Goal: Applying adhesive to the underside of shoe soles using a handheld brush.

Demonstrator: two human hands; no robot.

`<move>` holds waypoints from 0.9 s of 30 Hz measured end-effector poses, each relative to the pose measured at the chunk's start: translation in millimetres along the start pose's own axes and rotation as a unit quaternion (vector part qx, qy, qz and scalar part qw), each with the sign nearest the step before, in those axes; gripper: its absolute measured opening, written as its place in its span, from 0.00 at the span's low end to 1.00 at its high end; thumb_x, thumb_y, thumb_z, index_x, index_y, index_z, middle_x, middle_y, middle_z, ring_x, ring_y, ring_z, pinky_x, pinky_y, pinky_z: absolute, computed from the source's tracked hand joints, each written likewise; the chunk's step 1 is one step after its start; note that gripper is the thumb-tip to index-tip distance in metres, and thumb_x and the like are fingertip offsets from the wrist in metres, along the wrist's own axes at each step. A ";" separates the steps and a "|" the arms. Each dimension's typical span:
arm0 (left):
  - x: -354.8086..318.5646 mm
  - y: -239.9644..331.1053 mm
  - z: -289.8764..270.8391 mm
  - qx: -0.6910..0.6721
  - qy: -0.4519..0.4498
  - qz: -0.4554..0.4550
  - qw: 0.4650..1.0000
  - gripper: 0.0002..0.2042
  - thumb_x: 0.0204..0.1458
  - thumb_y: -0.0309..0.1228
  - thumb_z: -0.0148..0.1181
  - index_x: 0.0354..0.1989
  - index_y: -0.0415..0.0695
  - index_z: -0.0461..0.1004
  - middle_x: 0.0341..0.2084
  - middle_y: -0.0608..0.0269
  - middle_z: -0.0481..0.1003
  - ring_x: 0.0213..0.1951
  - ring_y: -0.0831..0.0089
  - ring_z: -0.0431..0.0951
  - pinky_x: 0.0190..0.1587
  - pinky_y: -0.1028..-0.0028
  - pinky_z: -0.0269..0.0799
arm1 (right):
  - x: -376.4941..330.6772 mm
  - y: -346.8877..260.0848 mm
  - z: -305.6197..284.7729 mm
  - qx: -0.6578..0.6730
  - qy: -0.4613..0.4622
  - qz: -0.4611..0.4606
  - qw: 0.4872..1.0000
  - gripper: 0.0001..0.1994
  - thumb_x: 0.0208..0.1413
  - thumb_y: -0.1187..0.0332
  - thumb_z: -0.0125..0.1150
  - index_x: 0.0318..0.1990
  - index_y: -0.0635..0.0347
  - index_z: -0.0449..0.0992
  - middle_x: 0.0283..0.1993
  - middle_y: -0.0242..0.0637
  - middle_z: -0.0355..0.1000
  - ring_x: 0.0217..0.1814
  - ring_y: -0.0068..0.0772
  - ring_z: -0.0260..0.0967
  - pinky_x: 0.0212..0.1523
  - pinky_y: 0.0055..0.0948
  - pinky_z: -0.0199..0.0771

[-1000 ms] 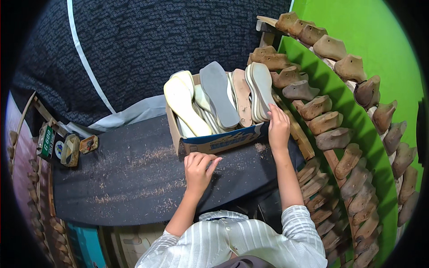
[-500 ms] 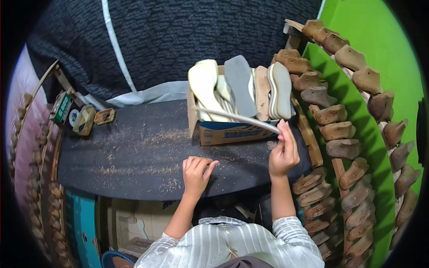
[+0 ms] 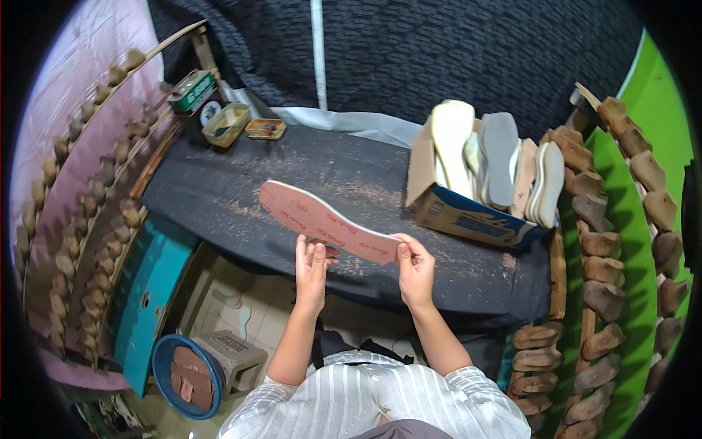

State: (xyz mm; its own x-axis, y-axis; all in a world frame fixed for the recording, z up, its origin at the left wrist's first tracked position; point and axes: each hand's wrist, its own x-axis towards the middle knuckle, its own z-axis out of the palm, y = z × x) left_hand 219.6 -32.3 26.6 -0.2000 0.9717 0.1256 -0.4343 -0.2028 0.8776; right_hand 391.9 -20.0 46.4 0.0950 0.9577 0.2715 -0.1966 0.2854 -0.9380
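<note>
"Where's the pink shoe sole (image 3: pixel 322 222)?"

"Up in the air, over the front of the black table (image 3: pixel 344 150). It's tilted, with its left end higher. The pink side has red writing on it, and a pale edge shows along the top."

"What holds it?"

"The right hand (image 3: pixel 417 274). It pinches the right end, thumb on the pink side."

"And the left hand (image 3: pixel 312 276)?"

"It's at the bottom edge, near the middle, thumb up. I can't tell if it's pinching the sole or not."

"What's on the table?"

"A brown and blue box (image 3: pixel 457 214) on the right, with lots of soles (image 3: pixel 451 135) standing in it. Little crumbs (image 3: pixel 369 192) lie about. A small tray (image 3: pixel 265 129) sits at the back, on the left."

"And the floor (image 3: pixel 272 311)?"

"A blue tub (image 3: pixel 161 384) with brown pieces (image 3: pixel 194 377) inside."
</note>
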 end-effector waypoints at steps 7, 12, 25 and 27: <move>11.0 36.1 -62.7 -0.124 0.122 0.025 0.984 0.37 0.59 0.33 0.50 0.66 0.55 0.27 0.51 0.58 0.63 0.51 0.72 0.66 0.55 0.63 0.60 | -3.2 39.5 78.9 0.011 -0.221 0.160 0.962 0.12 0.57 0.74 0.54 0.49 0.64 0.70 0.43 0.35 0.72 0.45 0.22 0.68 0.50 0.23 0.67; 27.9 65.9 -127.7 -0.136 0.107 0.019 0.985 0.39 0.57 0.28 0.50 0.66 0.50 0.25 0.51 0.57 0.64 0.50 0.71 0.67 0.55 0.66 0.62 | -1.3 63.5 152.3 -0.039 -0.288 0.187 0.938 0.13 0.56 0.72 0.56 0.49 0.64 0.70 0.45 0.37 0.72 0.46 0.23 0.69 0.49 0.24 0.69; 100.1 120.8 -244.3 -0.156 -0.017 -0.024 0.987 0.27 0.59 0.46 0.34 0.63 0.43 0.49 0.53 0.48 0.64 0.49 0.52 0.71 0.53 0.56 0.67 | 4.8 107.0 294.1 0.028 -0.313 0.261 0.913 0.16 0.57 0.70 0.55 0.51 0.67 0.67 0.46 0.38 0.71 0.46 0.22 0.68 0.49 0.24 0.69; 115.0 122.9 -250.6 -0.205 -0.018 -0.066 0.976 0.27 0.60 0.48 0.30 0.62 0.41 0.52 0.54 0.48 0.64 0.47 0.52 0.73 0.49 0.57 0.71 | 11.2 114.1 300.7 0.017 -0.310 0.236 0.921 0.16 0.60 0.66 0.52 0.51 0.66 0.68 0.45 0.38 0.71 0.46 0.23 0.68 0.48 0.25 0.69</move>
State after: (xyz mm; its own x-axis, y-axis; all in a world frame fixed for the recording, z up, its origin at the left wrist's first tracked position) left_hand -76.9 24.2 32.9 -0.0903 0.9948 0.0465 -0.7703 -0.0993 0.6299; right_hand 77.1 34.1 7.2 -0.5816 0.8091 -0.0843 -0.1055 -0.1778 -0.9784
